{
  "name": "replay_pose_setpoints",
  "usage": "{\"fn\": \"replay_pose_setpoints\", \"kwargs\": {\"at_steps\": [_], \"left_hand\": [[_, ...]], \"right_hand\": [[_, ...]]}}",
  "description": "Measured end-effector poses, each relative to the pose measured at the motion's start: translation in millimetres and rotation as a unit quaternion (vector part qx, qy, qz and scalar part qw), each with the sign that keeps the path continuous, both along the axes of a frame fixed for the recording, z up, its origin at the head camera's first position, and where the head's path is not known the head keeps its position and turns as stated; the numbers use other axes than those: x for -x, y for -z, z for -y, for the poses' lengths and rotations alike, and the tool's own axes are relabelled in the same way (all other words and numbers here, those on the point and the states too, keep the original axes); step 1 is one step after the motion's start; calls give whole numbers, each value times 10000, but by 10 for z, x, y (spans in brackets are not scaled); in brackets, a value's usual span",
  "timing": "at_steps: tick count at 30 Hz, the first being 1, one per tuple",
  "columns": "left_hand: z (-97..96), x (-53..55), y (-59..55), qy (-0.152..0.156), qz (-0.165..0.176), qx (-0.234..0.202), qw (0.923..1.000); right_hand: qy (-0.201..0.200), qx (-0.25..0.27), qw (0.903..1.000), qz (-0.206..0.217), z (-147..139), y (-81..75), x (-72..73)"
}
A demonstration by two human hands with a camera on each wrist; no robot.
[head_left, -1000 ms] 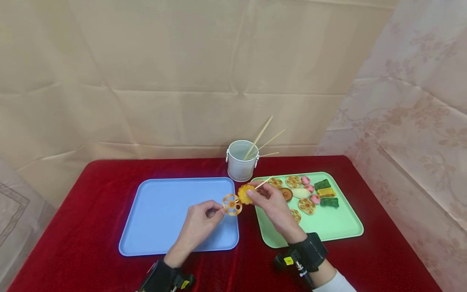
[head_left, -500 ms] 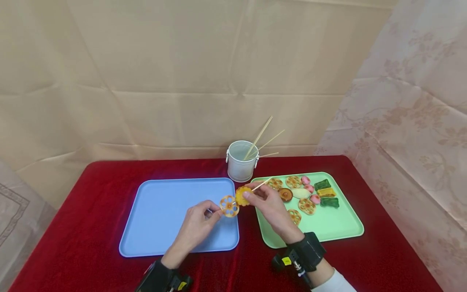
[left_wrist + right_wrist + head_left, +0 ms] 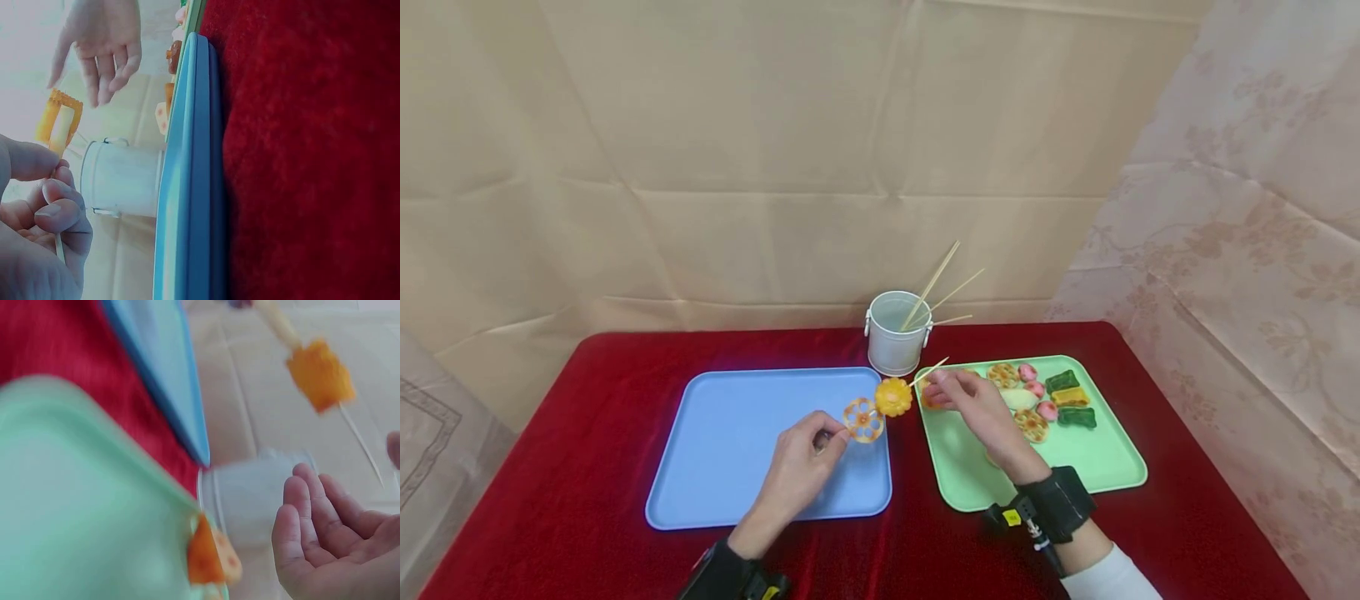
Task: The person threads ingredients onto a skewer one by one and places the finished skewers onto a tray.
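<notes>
My left hand (image 3: 805, 462) pinches a bamboo skewer (image 3: 931, 370) between thumb and fingers, above the right part of the blue tray. Threaded on it are a lotus root slice (image 3: 862, 419), right at the fingertips, and a yellow scalloped corn piece (image 3: 892, 397) beyond it. The skewer's bare tip points up to the right. In the left wrist view its lower end shows below the fingers. My right hand (image 3: 988, 417) is off the skewer, over the left side of the green tray (image 3: 1105, 467); in the right wrist view its fingers (image 3: 331, 531) are loosely bent with nothing in them.
On the green tray lie lotus slices (image 3: 1031, 424), pink balls (image 3: 1047, 410), green pieces (image 3: 1077, 417), a yellow piece (image 3: 1071, 397) and a pale oval piece (image 3: 1019, 399). A white bucket (image 3: 892, 350) with skewers stands behind the trays. The blue tray (image 3: 722, 450) lies left.
My right hand has let go of the corn piece and moved right, over the green tray. The left hand has shifted slightly left with the skewer, lotus slice and corn.
</notes>
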State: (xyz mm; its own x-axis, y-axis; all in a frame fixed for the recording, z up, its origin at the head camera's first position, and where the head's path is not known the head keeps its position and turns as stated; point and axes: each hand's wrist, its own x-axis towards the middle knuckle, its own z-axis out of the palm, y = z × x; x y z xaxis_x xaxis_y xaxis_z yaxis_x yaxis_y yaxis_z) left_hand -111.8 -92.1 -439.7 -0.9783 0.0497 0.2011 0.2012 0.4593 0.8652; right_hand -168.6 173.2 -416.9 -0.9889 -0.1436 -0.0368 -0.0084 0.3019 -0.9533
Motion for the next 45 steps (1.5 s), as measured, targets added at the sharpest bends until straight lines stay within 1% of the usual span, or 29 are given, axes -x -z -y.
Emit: {"fn": "replay_pose_setpoints", "kwargs": {"at_steps": [2, 4, 6, 7, 9, 12, 15, 18, 19, 22, 28, 35, 37, 42, 45], "left_hand": [[16, -2, 1, -36, 2, 8, 10000], [32, -1, 2, -68, 23, 32, 10000], [44, 1, 3, -99, 40, 50, 9999], [50, 3, 6, -111, 49, 53, 9999], [59, 7, 8, -137, 41, 66, 9999], [67, 15, 14, -192, -1, 84, 9998], [72, 20, 21, -242, -21, 93, 9997], [80, 22, 31, -284, -5, 94, 9996], [81, 21, 34, -292, 3, 89, 9995], [87, 17, 39, -312, 48, 74, 9995], [91, 6, 38, -317, 154, 17, 9994], [89, 4, 32, -349, 209, -3, 9992], [89, 5, 31, -354, 215, -6, 9991], [90, 9, 28, -367, 200, 6, 9991], [94, 11, 27, -380, 210, 9, 9991]], "right_hand": [[62, -585, 9979, -257, -76, -7, 40], [66, -1228, 9907, -590, -133, -4, 77], [54, -1816, 9783, -1000, -164, -4, 106], [22, -2030, 9722, -1169, -172, -2, 119], [-52, -2388, 9606, -1421, -176, 8, 150], [-139, -2967, 9391, -1729, -164, 25, 200], [-262, -3501, 9167, -1905, -146, 50, 244], [-430, -3828, 9043, -1842, -123, 75, 277], [-490, -3894, 9019, -1803, -115, 79, 284], [-601, -3987, 9000, -1655, -91, 82, 292], [-623, -4133, 8927, -1685, -63, 81, 278], [-695, -4178, 8934, -1499, -38, 106, 249], [-702, -4244, 8905, -1483, -32, 119, 245], [-740, -4327, 8872, -1420, -21, 136, 243], [-716, -4314, 8893, -1339, -25, 130, 238]]}}
